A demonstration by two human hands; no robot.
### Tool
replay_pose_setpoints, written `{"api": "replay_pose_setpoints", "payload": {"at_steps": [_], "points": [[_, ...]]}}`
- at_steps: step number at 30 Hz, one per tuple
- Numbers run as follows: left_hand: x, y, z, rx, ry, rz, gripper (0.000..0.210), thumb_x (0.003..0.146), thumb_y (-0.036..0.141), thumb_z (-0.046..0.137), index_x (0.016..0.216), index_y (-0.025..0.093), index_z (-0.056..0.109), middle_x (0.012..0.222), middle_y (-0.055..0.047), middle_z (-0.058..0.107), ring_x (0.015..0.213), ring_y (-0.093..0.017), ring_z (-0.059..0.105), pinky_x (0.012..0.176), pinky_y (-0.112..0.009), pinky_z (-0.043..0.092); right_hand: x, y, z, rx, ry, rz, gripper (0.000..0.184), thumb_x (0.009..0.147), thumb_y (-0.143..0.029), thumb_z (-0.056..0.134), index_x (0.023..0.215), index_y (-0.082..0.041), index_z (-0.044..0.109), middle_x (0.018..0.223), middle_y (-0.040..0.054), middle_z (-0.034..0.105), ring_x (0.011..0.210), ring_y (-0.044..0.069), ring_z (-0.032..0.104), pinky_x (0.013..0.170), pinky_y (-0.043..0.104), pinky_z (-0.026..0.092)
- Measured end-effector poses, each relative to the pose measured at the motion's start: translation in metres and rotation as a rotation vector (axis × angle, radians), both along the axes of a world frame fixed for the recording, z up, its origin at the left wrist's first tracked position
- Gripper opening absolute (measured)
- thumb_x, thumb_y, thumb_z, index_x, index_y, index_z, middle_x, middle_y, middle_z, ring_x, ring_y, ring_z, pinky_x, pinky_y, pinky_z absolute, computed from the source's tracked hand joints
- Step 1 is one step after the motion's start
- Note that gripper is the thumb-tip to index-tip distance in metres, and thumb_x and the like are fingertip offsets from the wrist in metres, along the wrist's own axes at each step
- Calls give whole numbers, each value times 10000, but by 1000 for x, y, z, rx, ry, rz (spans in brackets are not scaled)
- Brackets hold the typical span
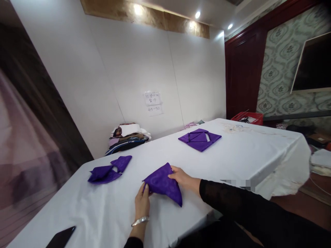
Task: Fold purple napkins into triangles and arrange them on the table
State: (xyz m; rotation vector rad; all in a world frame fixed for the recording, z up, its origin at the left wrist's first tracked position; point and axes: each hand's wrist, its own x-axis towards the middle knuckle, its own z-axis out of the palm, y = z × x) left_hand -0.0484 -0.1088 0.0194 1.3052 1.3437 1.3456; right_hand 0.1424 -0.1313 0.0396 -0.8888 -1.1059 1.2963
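Observation:
Between my two hands is a purple cloth napkin [162, 181], folded into a rough triangle and held over the white-covered table. My left hand [142, 201], with a silver bangle at the wrist, pinches its left corner. Near the top right edge, my right hand [181, 177] grips the napkin between thumb and fingers. Another purple folded napkin [201, 144] lies flat farther back on the table, shaped like a diamond. To the left rest two more folded purple pieces, a larger one [103, 174] and a smaller one [122, 163] touching or nearly touching it.
A white cloth [230, 165] covers the table. A dark phone-like object [62, 237] lies at the front left. Behind the table's far edge is a stack of folded fabrics [129, 136]. A red basket [249, 117] stands beyond the right end. Paper signs [153, 102] hang on the white wall.

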Motion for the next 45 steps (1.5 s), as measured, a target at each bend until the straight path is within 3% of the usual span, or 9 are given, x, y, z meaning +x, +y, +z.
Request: {"api": "replay_pose_setpoints", "payload": {"at_steps": [3, 6, 10, 14, 20, 24, 28, 35, 45], "points": [[11, 7, 34, 187, -41, 33, 427, 776, 410, 504, 1114, 162, 585, 1152, -77, 615, 1000, -222, 593, 885, -367, 477, 5, 9, 27, 169, 39, 5, 390, 665, -241, 623, 1053, -232, 581, 825, -18, 629, 780, 172, 572, 738, 308, 436], [21, 20, 47, 247, -31, -43, 392, 775, 375, 514, 1107, 184, 594, 1143, -61, 620, 996, -217, 592, 861, -360, 492, 17, 20, 27, 6, -18, -71, 622, 671, -259, 619, 1263, -244, 428, 841, -1, 624, 711, 173, 579, 648, 309, 450], [21, 38, 9, -3, 73, -57, 315, 751, 257, 514, 1032, 175, 629, 1028, -76, 667, 860, -210, 641, 734, -354, 541, 34, 31, -15, -217, -233, -212, 803, 678, -269, 604, 1387, -210, 232, 1171, 110, 537, 883, 215, 589, 720, 348, 460], [10, 43, -32, 23, 227, -6, 269, 717, 250, 545, 960, 210, 655, 938, -43, 694, 921, -215, 626, 829, -357, 499, 32, 27, -44, -1, -619, -274, 697, 748, -400, 553, 1367, -192, 310, 1393, 130, 344, 1229, 254, 373, 978, 399, 319], [7, 37, -30, 34, 258, -35, 397, 692, 382, 563, 1044, 208, 623, 838, -24, 697, 773, -198, 647, 712, -321, 525, 4, 17, -36, 287, -1067, -11, 903, 649, -519, 653, 1392, -173, 273, 1416, 149, 315, 1292, 321, 258, 1051, 490, 129], [8, 33, -29, 44, 276, -10, 419, 683, 433, 544, 1023, 204, 634, 730, -7, 687, 661, -189, 636, 619, -307, 519, 4, 25, -39, 319, -1160, -7, 525, 745, -334, 579, 1242, -184, 500, 1328, 133, 455, 1247, 298, 346, 1020, 473, 195], [7, 32, -29, 70, 304, 36, 405, 680, 439, 526, 996, 214, 640, 729, -3, 683, 680, -196, 633, 623, -306, 508, 21, 40, -42, 316, -980, -103, 247, 746, -187, 493, 937, -224, 645, 1062, 61, 643, 1005, 233, 552, 892, 379, 367], [-5, 33, -25, 10, 392, 159, 428, 747, 420, 458, 1088, 194, 584, 506, 41, 558, 501, -174, 560, 541, -302, 456, 69, 54, -41, -95, 115, -277, 241, 744, -348, 554, 914, -178, 563, 791, 48, 669, 700, 199, 623, 703, 358, 467], [-9, 24, -19, 351, 622, 236, 288, 813, 300, 441, 998, 152, 604, 931, -98, 616, 871, -206, 576, 769, -344, 461, 78, 42, -43, -228, 166, -177, 214, 732, -289, 616, 924, -209, 567, 880, 50, 679, 733, 176, 633, 645, 297, 477]]}}
